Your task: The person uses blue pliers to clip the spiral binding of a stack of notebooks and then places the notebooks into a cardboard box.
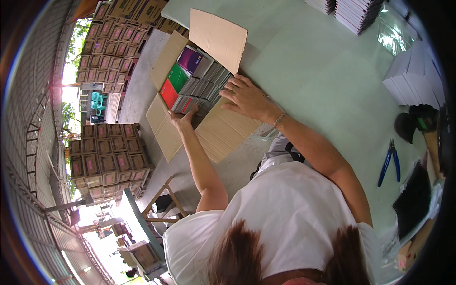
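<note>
An open cardboard box (228, 135) with its flaps folded out stands at the table's left edge. Packed inside are several stacks of notebooks, with purple (190, 60), green (177, 78) and red (169, 93) covers on top. My left hand (182, 118) reaches into the near side of the box, thumb and fingers closed around the end of the stack of notebooks under the red cover; its fingertips are partly hidden. Over the box's right edge lies my right hand (249, 99), fingers spread and holding nothing, beside the raised far flap (218, 38).
The pale green table (313, 95) spreads to the right. On it are blue-handled pliers (390, 162), white paper stacks (413, 76), a dark ridged bundle (413, 202) and more stacks (356, 14) at the far edge. Piled cartons (109, 156) stand on the floor at left.
</note>
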`<act>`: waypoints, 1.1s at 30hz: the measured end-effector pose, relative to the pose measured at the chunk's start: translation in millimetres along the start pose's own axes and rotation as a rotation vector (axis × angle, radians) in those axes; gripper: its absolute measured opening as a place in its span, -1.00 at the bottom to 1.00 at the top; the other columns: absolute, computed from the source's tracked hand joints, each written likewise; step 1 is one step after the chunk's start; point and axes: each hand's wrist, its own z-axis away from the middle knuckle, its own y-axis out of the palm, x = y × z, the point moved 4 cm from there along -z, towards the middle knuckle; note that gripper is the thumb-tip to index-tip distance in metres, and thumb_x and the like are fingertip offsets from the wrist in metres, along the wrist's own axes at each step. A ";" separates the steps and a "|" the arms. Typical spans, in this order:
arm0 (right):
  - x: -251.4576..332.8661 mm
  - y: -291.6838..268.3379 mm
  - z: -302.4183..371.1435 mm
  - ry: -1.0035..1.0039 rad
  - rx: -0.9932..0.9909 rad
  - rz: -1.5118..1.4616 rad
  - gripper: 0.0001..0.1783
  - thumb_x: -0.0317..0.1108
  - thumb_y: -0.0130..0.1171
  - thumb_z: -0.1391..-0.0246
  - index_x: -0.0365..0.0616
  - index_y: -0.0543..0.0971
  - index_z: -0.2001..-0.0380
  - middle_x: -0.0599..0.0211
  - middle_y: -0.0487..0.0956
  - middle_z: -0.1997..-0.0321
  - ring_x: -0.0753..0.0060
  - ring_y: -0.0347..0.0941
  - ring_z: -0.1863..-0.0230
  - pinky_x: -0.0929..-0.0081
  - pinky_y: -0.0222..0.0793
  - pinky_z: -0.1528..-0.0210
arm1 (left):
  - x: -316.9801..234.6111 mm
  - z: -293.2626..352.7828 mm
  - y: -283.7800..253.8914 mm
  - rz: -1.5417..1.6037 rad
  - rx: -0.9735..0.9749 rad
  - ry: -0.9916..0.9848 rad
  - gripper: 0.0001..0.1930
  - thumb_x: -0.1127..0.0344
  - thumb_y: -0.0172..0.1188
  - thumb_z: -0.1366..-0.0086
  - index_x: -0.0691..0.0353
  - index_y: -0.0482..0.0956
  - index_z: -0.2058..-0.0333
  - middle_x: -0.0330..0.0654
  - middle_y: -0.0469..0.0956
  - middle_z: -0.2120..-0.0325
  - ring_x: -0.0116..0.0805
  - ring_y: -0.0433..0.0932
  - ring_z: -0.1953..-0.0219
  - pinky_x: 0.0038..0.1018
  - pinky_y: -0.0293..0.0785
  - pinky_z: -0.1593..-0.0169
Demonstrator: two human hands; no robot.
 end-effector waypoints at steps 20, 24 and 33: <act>5.3 -3.8 -4.8 0.009 0.057 -0.085 -0.40 0.21 -0.02 -0.30 -0.05 0.59 -0.06 0.27 0.55 -0.05 0.24 0.29 -0.29 0.14 -0.05 -0.51 | -12.0 -42.8 -68.1 0.448 -0.516 -0.351 -0.59 0.48 0.04 -0.14 0.39 0.35 -0.01 -0.04 0.30 0.13 -0.09 0.28 0.00 0.06 0.20 -0.16; 1.5 -1.8 -3.7 0.012 0.040 -0.061 -0.40 0.21 -0.02 -0.30 -0.06 0.60 -0.05 0.27 0.55 -0.05 0.26 0.29 -0.29 0.14 -0.06 -0.51 | -5.2 -53.8 -72.7 0.441 -0.496 -0.298 -0.62 0.51 0.01 -0.15 0.38 0.37 0.01 -0.05 0.31 0.15 -0.10 0.30 0.01 0.06 0.22 -0.16; 4.8 -3.3 -3.7 0.005 0.025 -0.072 -0.39 0.22 -0.03 -0.30 -0.07 0.60 -0.06 0.27 0.54 -0.06 0.26 0.29 -0.29 0.15 -0.06 -0.50 | -10.8 -60.1 -73.5 0.433 -0.414 -0.193 -0.66 0.59 -0.05 -0.18 0.37 0.40 0.04 -0.06 0.35 0.17 -0.12 0.34 0.04 0.06 0.26 -0.15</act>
